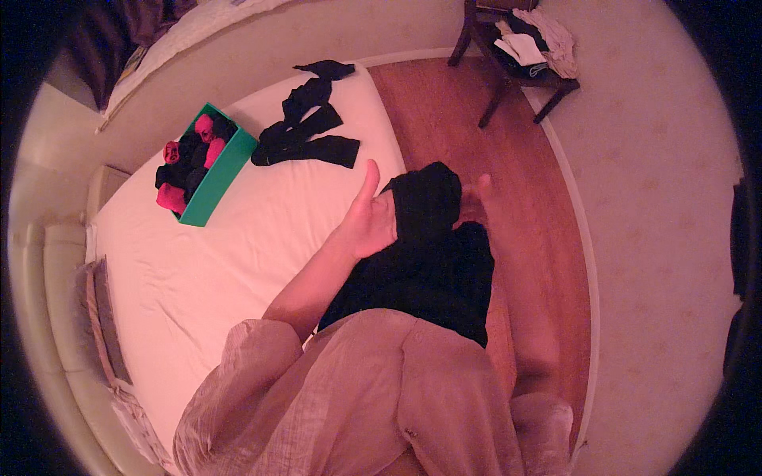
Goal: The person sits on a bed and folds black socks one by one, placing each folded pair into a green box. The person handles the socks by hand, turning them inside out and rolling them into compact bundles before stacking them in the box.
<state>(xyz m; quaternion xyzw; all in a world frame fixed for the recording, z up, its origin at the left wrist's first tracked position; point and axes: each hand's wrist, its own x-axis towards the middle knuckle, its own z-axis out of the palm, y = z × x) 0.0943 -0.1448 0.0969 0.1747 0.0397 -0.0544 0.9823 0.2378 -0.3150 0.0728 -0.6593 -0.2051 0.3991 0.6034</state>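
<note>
A black sock (427, 199), bunched up, is on my left hand (370, 223). The fingers of that hand are hidden inside or behind the cloth, and its thumb points up, free of it. At the sock's right side is my right hand (478, 199), blurred and partly covered by the dark cloth; whether it grips the sock cannot be told. Both hands are above my lap, over black trousers or shorts (417, 285). On the bed ahead, several black socks (309, 149) lie flat in a loose row beside a green box (220, 184) with rolled black and pink-red socks (205, 128).
A white-sheeted bed (238, 256) spreads to the left, its padded headboard (65, 297) at the far left. Wooden floor (536, 226) runs along the right. A dark chair (506, 65) with heaped clothes (533, 41) stands by the wall.
</note>
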